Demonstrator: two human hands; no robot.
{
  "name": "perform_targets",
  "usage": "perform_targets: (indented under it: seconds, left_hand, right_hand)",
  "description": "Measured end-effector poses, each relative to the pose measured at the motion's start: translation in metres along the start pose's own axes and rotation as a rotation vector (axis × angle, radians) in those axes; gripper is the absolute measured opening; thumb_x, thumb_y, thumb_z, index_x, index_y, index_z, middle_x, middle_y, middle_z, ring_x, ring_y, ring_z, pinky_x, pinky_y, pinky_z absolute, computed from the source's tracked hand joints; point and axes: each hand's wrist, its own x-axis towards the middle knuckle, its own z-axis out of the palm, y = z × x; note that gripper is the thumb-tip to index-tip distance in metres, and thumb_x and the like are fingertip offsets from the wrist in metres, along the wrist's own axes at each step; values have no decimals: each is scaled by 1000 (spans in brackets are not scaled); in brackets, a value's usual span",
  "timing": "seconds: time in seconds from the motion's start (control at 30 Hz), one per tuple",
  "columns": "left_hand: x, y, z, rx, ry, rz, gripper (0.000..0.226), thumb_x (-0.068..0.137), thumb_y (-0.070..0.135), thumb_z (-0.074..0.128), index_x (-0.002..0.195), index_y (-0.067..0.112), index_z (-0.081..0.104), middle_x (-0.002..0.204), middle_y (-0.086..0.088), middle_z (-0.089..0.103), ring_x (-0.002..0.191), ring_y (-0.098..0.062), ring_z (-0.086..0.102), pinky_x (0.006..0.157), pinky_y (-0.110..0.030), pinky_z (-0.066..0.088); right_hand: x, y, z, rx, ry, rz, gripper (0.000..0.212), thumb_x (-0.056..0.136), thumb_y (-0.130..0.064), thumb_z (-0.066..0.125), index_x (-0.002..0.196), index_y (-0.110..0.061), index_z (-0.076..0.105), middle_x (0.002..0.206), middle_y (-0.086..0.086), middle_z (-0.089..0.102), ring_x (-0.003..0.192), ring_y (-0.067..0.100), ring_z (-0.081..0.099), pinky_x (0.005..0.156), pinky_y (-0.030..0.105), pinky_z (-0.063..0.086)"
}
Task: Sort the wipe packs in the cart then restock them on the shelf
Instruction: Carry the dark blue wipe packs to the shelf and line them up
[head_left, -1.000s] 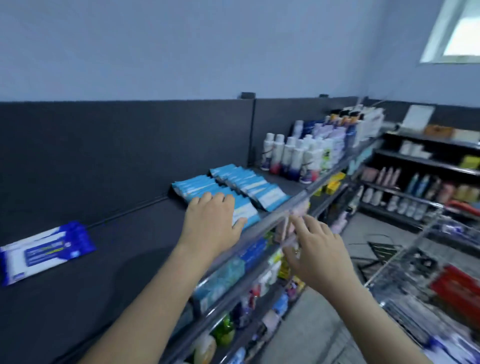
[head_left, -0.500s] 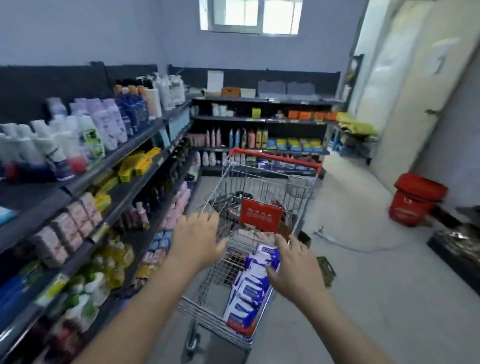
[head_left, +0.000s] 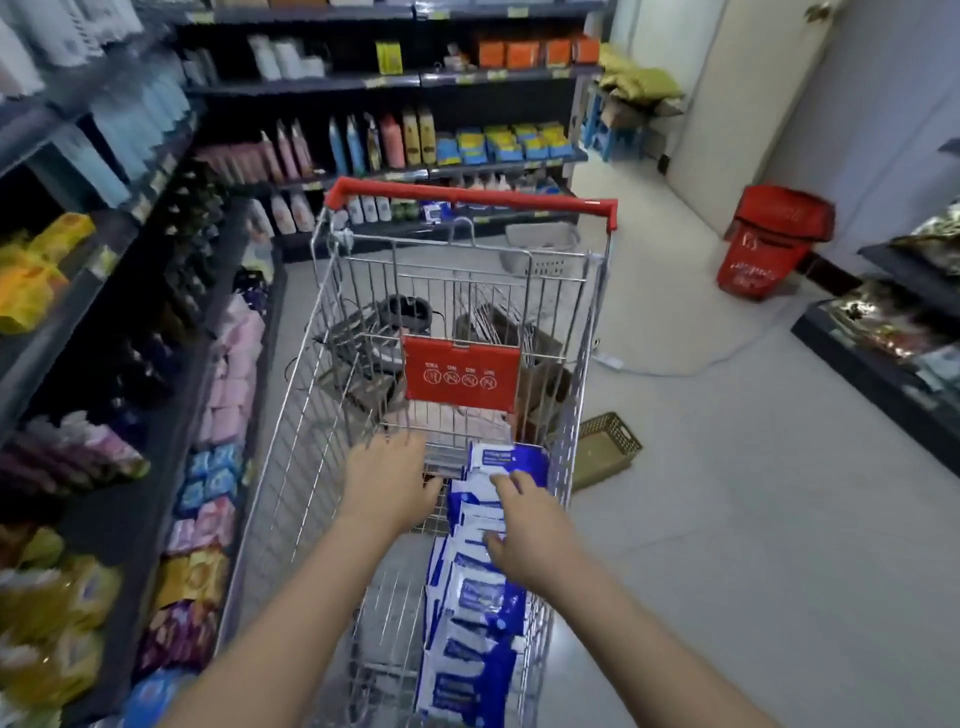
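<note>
The view has swung off the top shelf, where both hands were at the light-blue packs a second ago. The shelf unit (head_left: 104, 260) now runs along 9 o'clock of the wire cart (head_left: 597, 312), whose red handle is at its far 12 o'clock end.

The blue-and-white wipe packs (head_left: 478, 613) stand on edge in one row against the cart's 3 o'clock wall, from 6 o'clock up toward the red sign.

Both hands have come down into the basket. The left hand (head_left: 389, 488) hangs over the bare wire at 9 o'clock of the row, fingers (head_left: 395, 449) loosely together and holding nothing. The right hand (head_left: 535, 540) lies on the packs' top edges, fingers (head_left: 506, 480) spread and thumb at the row's inner side (touching, but no pinch that I can make out).

I judge one shelf trip done and the next pick starting; many dark-blue packs remain.
</note>
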Motion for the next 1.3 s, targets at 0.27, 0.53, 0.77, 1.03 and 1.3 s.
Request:
perform_targets:
  seconds: [0.27,0.53,0.77,1.03,1.3]
  left_hand:
    - [173,-1,133,-87,-181,53,54,93,51,44,129,11,46,129,-9,55,117,-26,52,89,-37,45]
    - [266,58,254,-577,-379,-100,84,79,61,62,139,8,36,140,-15,47,125,-32,48,97,-39,41]
    - [287,59,299,-1099,-344,-232,95,66,21,86,142,14,30,128,-4,51,101,-15,53,81,-19,38]
    - [279,-3,288,-1249,-309,-394,55,66,-7,80,107,17,51,96,-6,64,75,-19,62,64,-36,55]
    - [273,-67,286,-856,-453,-266,32,68,-3,79,79,13,53,96,-22,63,64,-20,52,48,-26,43]
  right_hand:
    - [176,59,96,200,-140,436,60,89,-21,55,140,-6,29,139,17,37,126,34,41,102,37,36]
    - [238,104,176,557,114,781,58,87,-15,51,140,-6,32,140,16,42,127,31,42,103,36,38]
    - [263,123,200,705,373,889,56,95,-14,48,147,-10,27,145,9,40,132,25,39,107,34,32]
    - [310,151,202,570,291,860,68,90,-32,60,144,-8,29,136,11,51,123,29,49,101,39,41]
    - [329,153,193,385,69,926,100,74,-51,74,144,-1,23,147,16,32,136,30,32,107,41,32]
